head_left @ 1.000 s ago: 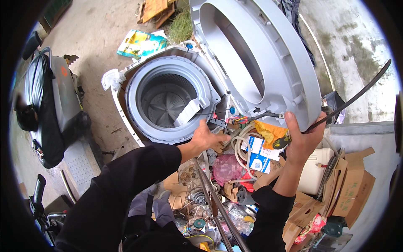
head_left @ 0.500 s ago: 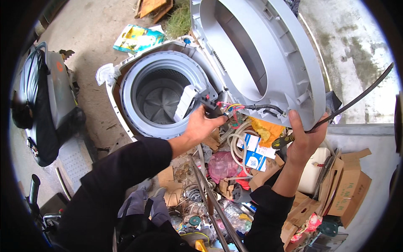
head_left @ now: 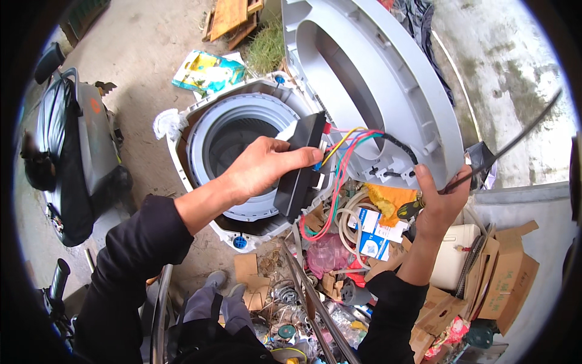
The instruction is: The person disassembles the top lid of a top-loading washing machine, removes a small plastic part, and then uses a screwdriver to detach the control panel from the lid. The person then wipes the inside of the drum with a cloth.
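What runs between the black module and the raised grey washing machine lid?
In the head view, coloured wires, among them red, yellow and green, run from the black module, gathering into a black sleeve that leads to the raised lid.

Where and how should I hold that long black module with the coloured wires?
Probably across its middle, coming from the left: the black module is long and looks narrow enough to pinch there, as the left grip does. Stay clear of its right edge's connectors, where the coloured wires join.
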Demonstrator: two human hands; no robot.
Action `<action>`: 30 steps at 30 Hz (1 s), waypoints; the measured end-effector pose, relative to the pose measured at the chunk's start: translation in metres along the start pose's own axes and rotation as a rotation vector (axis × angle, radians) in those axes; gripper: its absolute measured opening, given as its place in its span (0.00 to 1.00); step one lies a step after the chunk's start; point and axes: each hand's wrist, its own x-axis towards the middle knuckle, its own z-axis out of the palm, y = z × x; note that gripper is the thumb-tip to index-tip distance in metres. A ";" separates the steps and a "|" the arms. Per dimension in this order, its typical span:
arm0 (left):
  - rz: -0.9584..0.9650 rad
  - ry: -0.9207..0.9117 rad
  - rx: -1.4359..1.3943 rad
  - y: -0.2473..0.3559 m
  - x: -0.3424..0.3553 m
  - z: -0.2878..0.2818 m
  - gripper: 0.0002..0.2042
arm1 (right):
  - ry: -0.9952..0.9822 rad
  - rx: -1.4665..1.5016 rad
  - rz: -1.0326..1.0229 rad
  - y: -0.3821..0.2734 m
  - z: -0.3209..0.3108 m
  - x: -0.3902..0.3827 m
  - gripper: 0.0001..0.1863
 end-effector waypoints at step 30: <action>-0.135 -0.289 -0.702 0.091 -0.002 -0.035 0.20 | -0.008 0.010 -0.015 0.001 -0.006 0.000 0.28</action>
